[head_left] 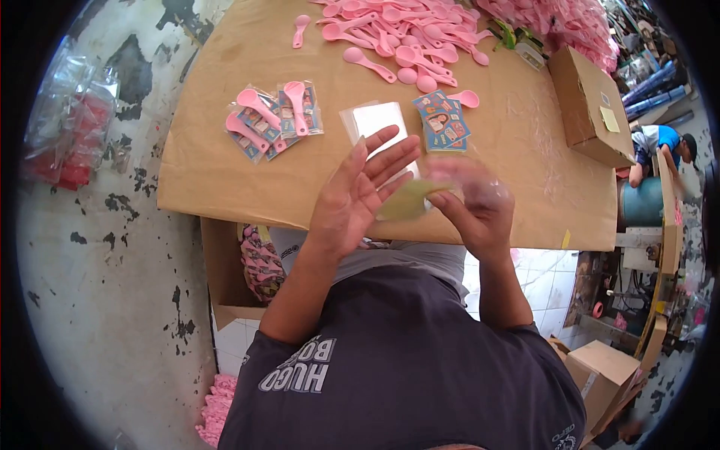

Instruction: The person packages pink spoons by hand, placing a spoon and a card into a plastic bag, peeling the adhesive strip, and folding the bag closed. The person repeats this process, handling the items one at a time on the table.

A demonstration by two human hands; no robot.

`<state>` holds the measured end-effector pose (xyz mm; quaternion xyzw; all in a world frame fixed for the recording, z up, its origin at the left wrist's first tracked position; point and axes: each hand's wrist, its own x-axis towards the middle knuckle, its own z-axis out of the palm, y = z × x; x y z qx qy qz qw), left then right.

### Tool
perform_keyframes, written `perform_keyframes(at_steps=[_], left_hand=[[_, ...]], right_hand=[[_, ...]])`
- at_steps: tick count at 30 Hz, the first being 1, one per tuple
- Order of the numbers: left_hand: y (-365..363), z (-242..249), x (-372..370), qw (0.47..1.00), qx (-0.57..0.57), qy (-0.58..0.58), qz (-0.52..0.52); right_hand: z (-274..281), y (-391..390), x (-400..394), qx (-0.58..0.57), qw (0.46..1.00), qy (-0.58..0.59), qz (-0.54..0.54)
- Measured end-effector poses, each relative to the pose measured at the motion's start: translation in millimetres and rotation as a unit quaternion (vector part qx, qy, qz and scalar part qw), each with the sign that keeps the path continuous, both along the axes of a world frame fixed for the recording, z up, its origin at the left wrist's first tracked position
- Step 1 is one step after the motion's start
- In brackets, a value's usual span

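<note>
My left hand [356, 191] is raised over the table's near edge, palm showing and fingers stretched apart, with nothing in it. My right hand [480, 199], smeared by motion, pinches a yellow-green flat piece [409, 201] between thumb and fingers. That piece is blurred and reaches across toward my left palm. Just beyond my hands lies a stack of clear and white plastic sleeves [380, 120]. To its right is a stack of blue printed cards [444, 129]. On the left, several clear packets with cards hold pink measuring spoons [259, 107].
A heap of pink spoons [390, 30] covers the far side of the brown-covered table [202, 172]. At right stand a cardboard box [592, 105] and a heap of pink packets [566, 26]. Another person [664, 146] is beyond, at far right. An open carton [225, 277] sits below the table's near edge.
</note>
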<state>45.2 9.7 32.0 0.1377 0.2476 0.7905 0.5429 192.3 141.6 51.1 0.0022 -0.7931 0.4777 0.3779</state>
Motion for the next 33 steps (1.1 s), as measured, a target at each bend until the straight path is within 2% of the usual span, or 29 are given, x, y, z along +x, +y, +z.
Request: perform_keyframes(at_steps=[2,4,10,12,13,14,15,16,18,21,23,30,33], left_hand=[[-3,1,-3,0.999,0.017,0.027,-0.029],[-6,11,0,0.972,-0.041,0.229,-0.039],[-5,4,9,0.962,-0.126,0.243,0.021],[-6,5,14,0.961,-0.134,0.236,0.048],[-7,5,15,0.953,-0.145,0.257,0.061],[-7,5,17,0.945,-0.156,0.279,0.074],[-8,7,19,0.945,-0.154,0.279,0.073],[-8,11,21,0.939,-0.158,0.295,0.079],[-7,14,27,0.933,-0.161,0.311,0.084],[-4,14,33,0.907,-0.167,0.366,0.121],[-5,11,33,0.853,-0.173,0.478,0.115],[-3,12,39,0.81,-0.198,0.543,0.103],[0,9,40,0.793,-0.156,0.575,0.128]], right_hand=[[6,-9,3,-0.199,0.976,-0.084,-0.013],[-3,-7,6,-0.188,0.975,-0.122,-0.001],[-9,-18,4,-0.301,0.943,-0.143,-0.014],[-10,-16,4,-0.237,0.955,-0.134,-0.114],[-10,-14,3,-0.236,0.956,-0.134,-0.115],[-9,-10,1,-0.104,0.974,-0.098,-0.175],[-9,-6,-1,0.031,0.97,-0.061,-0.231],[-6,-3,-3,0.031,0.97,-0.061,-0.234],[1,1,-7,0.219,0.942,-0.03,-0.254],[3,-2,-14,0.218,0.941,-0.041,-0.257],[1,-1,-17,0.23,0.935,-0.033,-0.267],[-7,3,-17,0.257,0.92,-0.01,-0.297],[-8,9,-16,0.26,0.921,-0.006,-0.289]])
